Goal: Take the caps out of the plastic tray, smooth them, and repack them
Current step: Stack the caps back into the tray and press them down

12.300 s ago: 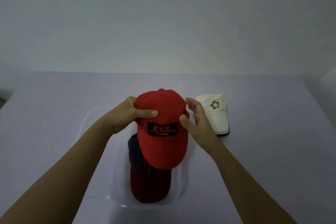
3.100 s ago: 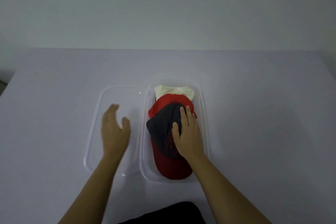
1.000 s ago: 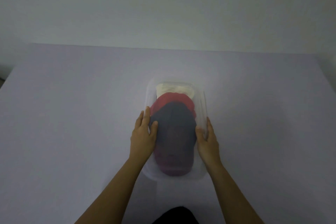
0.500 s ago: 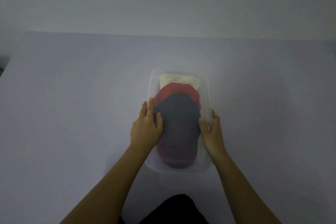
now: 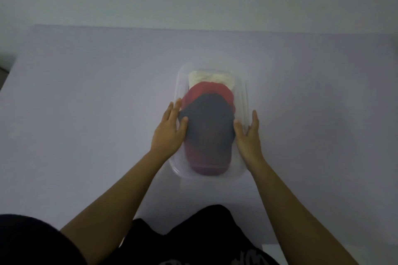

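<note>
The clear plastic tray [image 5: 242,169] stands in the middle of the table with its translucent lid on. Through the lid I see three stacked caps: a white cap [image 5: 212,77] at the far end, a red cap [image 5: 207,90] over it, and a dark grey cap [image 5: 207,123] with a maroon brim [image 5: 206,163] on top. My left hand [image 5: 170,133] lies flat on the lid's left edge, fingers stretched out. My right hand [image 5: 247,137] lies along the right edge, fingers straight. Neither hand grips anything.
The pale lilac table [image 5: 86,114] stretches around the tray on all sides, with a plain wall behind it. My dark clothing [image 5: 193,241] shows at the bottom, over the table's near edge.
The lid, which lay open left of the tray three seconds ago, now covers the caps. Over the last second both hands stayed at the tray's sides and their fingers straightened.
</note>
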